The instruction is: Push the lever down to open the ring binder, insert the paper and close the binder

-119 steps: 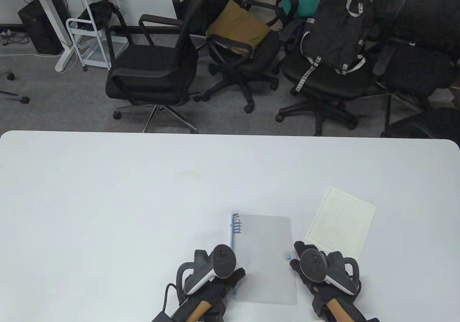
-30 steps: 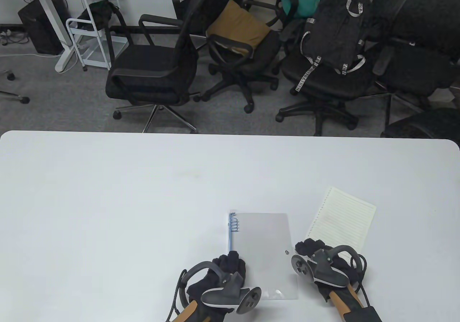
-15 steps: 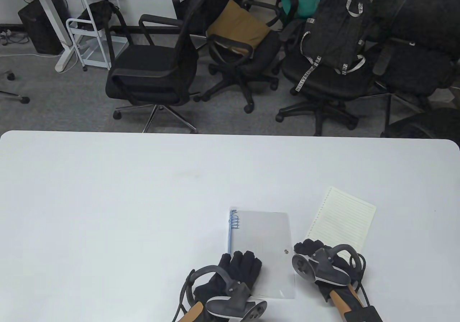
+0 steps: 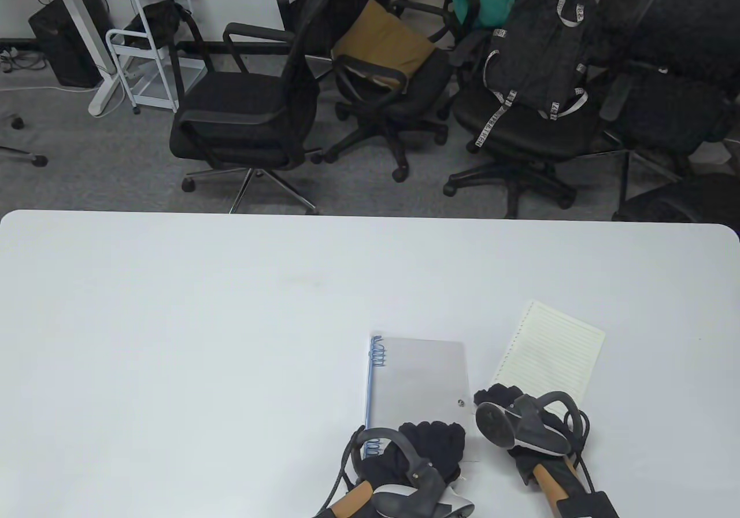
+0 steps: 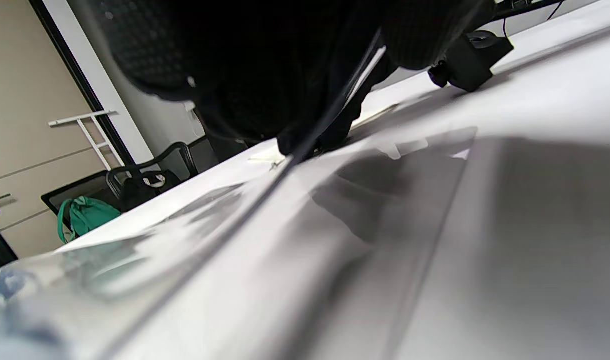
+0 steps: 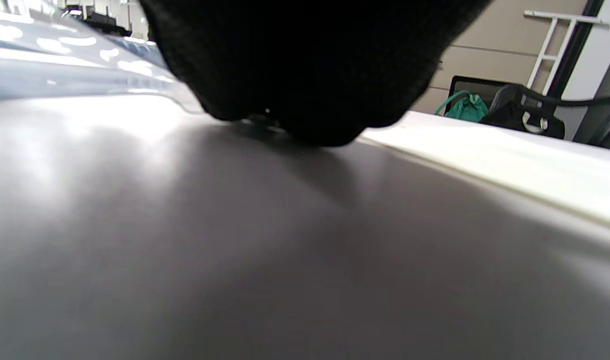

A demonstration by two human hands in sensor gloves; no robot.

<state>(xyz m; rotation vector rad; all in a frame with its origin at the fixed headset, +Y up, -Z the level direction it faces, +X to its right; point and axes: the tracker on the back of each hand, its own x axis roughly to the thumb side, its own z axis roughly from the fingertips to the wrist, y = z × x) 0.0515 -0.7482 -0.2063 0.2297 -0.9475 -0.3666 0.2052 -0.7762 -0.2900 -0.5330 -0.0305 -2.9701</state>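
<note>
On binder (image 4: 417,376) cover: left hand (image 4: 430,443) gripping near edge.

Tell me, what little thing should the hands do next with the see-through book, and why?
Probably lift the clear cover further and swing it open. The left hand has its fingers curled at the near edge of the binder's cover, which looks raised there, while the right hand sits at its snap edge. The blue rings are still covered, and the lined paper waits outside.
</note>
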